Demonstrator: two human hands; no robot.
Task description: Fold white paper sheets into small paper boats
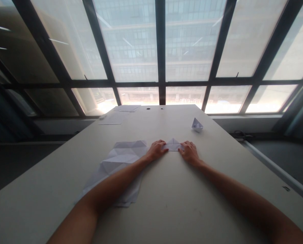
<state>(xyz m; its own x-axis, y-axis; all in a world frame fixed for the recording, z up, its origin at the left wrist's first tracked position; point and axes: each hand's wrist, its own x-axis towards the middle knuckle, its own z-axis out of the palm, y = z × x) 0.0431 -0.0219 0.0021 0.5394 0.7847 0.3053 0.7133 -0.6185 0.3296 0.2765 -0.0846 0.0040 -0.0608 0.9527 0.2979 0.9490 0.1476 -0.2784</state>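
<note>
A folded piece of white paper [173, 145], with a peaked top and a straight band along its lower edge, lies on the white table between my hands. My left hand [157, 149] grips its left end, thumb on the near side and fingers over the far side. At the right end, my right hand [189, 151] holds it the same way. Both hands partly cover the ends of the paper. Beyond my right hand stands a small folded paper boat [197, 125].
Creased, unfolded paper sheets [126, 156] lie to the left, partly under my left forearm. More flat sheets [113, 118] rest at the table's far left. The table [161, 217] reaches toward large framed windows [133, 40]. Dark curtains hang at both sides.
</note>
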